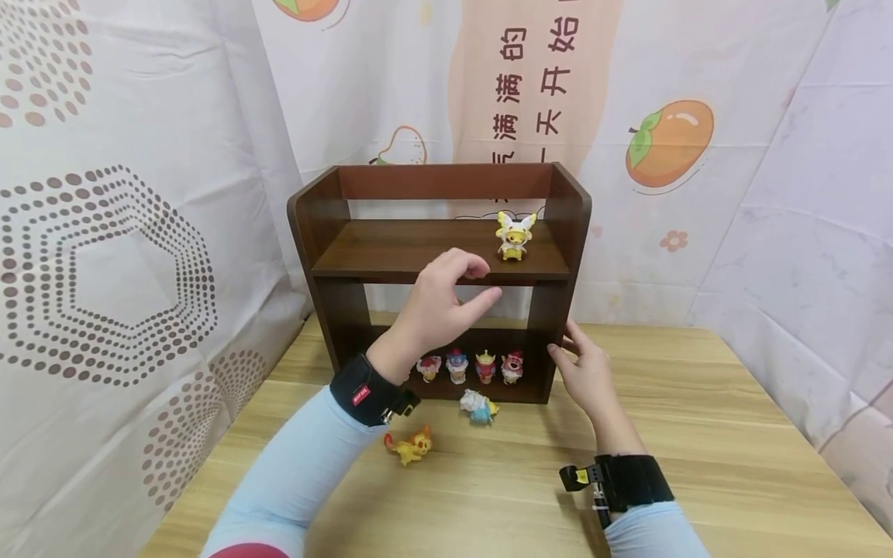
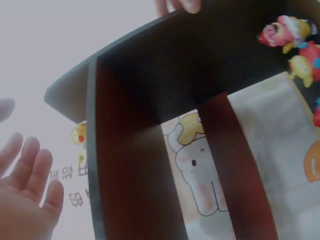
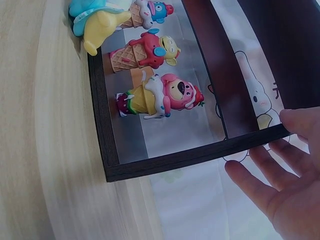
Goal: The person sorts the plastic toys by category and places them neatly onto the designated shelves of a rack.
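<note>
A dark brown two-tier shelf (image 1: pixel 439 271) stands on the table. My left hand (image 1: pixel 441 302) hovers before its upper board, thumb and bent fingers apart, with nothing between them. On that board's right end stands a yellow figurine in a white hood (image 1: pixel 514 236). At the right side panel, my right hand (image 1: pixel 584 370) holds the shelf's edge; its thumb (image 3: pixel 300 120) lies over the front edge and its fingers are on the outer side. Several ice-cream-cone figurines, among them a pink bear (image 3: pixel 175 93), line the lower board; my left arm may hide more.
In front of the shelf, a blue-and-white figurine (image 1: pixel 479 407) lies close to its base. An orange-yellow figurine (image 1: pixel 410 446) lies nearer me on the wooden table (image 1: pixel 488 496). Printed curtains (image 1: pixel 753 194) hang behind and at both sides.
</note>
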{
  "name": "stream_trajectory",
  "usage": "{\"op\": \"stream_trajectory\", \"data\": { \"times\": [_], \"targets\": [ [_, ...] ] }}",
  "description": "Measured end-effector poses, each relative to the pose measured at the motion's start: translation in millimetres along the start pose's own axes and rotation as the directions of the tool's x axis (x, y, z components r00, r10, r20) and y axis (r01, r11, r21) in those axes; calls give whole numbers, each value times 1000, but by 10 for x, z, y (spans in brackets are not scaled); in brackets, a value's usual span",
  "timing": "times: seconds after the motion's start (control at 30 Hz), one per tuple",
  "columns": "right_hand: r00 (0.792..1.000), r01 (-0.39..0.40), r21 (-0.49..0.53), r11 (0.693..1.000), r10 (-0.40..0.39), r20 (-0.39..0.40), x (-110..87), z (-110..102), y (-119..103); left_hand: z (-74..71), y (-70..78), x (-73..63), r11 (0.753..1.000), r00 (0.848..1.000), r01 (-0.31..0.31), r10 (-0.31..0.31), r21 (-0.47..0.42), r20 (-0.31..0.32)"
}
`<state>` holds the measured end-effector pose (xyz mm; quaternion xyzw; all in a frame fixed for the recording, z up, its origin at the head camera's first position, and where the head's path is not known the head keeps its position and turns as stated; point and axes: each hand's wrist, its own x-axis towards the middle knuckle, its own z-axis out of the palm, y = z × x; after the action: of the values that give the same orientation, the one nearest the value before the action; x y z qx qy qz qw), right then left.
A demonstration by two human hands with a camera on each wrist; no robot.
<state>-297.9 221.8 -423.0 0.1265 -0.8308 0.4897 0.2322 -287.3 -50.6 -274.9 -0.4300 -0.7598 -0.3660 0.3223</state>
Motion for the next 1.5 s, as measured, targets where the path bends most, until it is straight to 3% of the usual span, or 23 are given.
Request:
{"op": "stream_trajectory", "data": {
  "times": [0.27,0.43,0.53,0.7,0.97,1.4,1.5],
  "targets": [
    [1000,5,-3,1000,-5,1,-3,13,-2,13,-36,-263,998,991,28,-35,56,129],
    [1000,2,-1,1000,-2,6,-1,9,8,60,-84,-407,989,964,125,-139,75,227],
    [1000,-3,3,1000,3,10,-2,5,12,111,-128,-485,973,928,207,-229,103,295],
    [1000,-7,-3,1000,7,16,-7,0,22,223,-208,-617,932,849,327,-362,155,385],
    [1000,-6,-1,1000,6,13,1,2,17,380,-319,-798,879,745,414,-477,237,466],
    [1000,-15,-6,1000,15,15,4,3,25,541,-429,-989,841,633,428,-541,331,554],
    [1000,-13,-13,1000,13,12,3,6,31,586,-422,-1027,829,599,440,-557,345,576]
  ]
}}
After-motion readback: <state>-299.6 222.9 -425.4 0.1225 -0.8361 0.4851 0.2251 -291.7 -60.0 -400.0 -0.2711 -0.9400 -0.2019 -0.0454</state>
